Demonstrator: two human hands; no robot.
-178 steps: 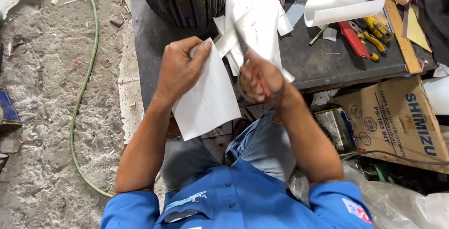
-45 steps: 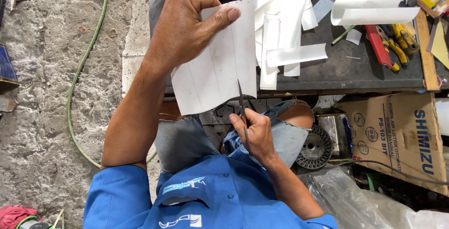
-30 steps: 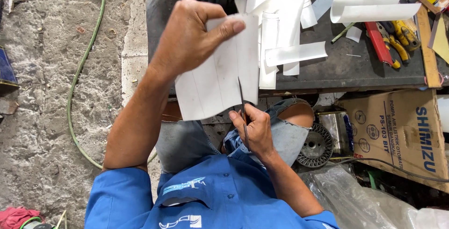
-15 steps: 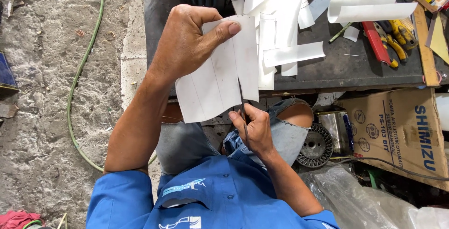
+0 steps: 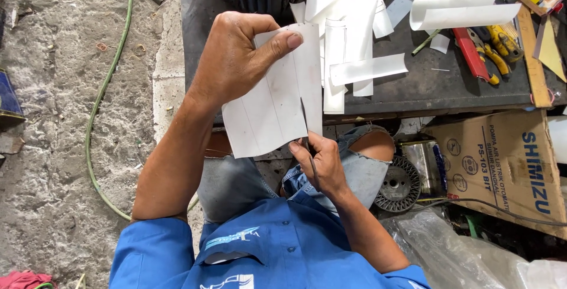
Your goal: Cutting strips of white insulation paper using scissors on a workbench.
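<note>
Nearest the camera is the person's blue work shirt, with grey jeans below it, one knee showing through a tear. Just above the lap, the right hand is closed around the handles of a pair of scissors, whose thin dark blades run up into the lower edge of a white sheet of paper; a cut already climbs a short way into the sheet beside a ruled line. The sheet is held in the air above the knees, in front of the near edge of the bench, and carries several faint parallel pencil lines running its length. The left hand grips the sheet at its upper edge, fingers curled shut with the thumb pressed flat across the front and the other fingers behind. Beyond the sheet lies the dark bench, strewn with cut white paper strips, some overlapping each other, and farther right a curled roll of white paper. Next to the roll rest red and yellow handled pliers. To the right below the bench stands a brown cardboard box. On the left, a green hose winds across the rough concrete floor.
</note>
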